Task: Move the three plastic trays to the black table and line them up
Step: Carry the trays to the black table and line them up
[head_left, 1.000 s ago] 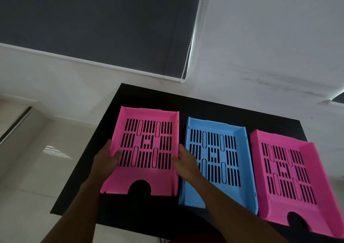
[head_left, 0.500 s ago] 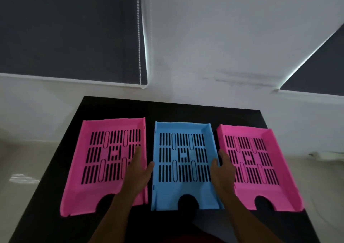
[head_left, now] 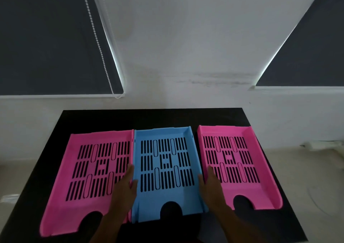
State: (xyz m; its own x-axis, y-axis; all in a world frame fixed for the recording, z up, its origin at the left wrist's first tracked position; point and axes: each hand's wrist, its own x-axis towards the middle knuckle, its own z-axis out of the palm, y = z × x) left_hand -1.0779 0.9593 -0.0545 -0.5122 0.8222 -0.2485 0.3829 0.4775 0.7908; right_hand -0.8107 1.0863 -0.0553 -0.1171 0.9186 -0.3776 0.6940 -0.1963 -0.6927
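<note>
Dim room, white wall and dark blinds behind the black tabletop (head_left: 152,118). All three trays sit in a row on it: pink tray (head_left: 89,175) at 9 o'clock, blue tray (head_left: 167,168) centre, second pink tray (head_left: 236,164) at 3. Left hand (head_left: 124,188) and right hand (head_left: 211,187) press flat, fingers loose, on the blue one's side walls. Looks like light, stiff, slick slotted plastic, so I'd hold the rims

A second ago both hands gripped the left pink tray (head_left: 89,170); now the left hand (head_left: 123,188) and right hand (head_left: 211,187) flank the blue tray (head_left: 166,170) at its two sides. That blue tray has closed up against the left pink tray's right wall. The gap to the right pink tray (head_left: 236,165) has widened slightly at the far end.
</note>
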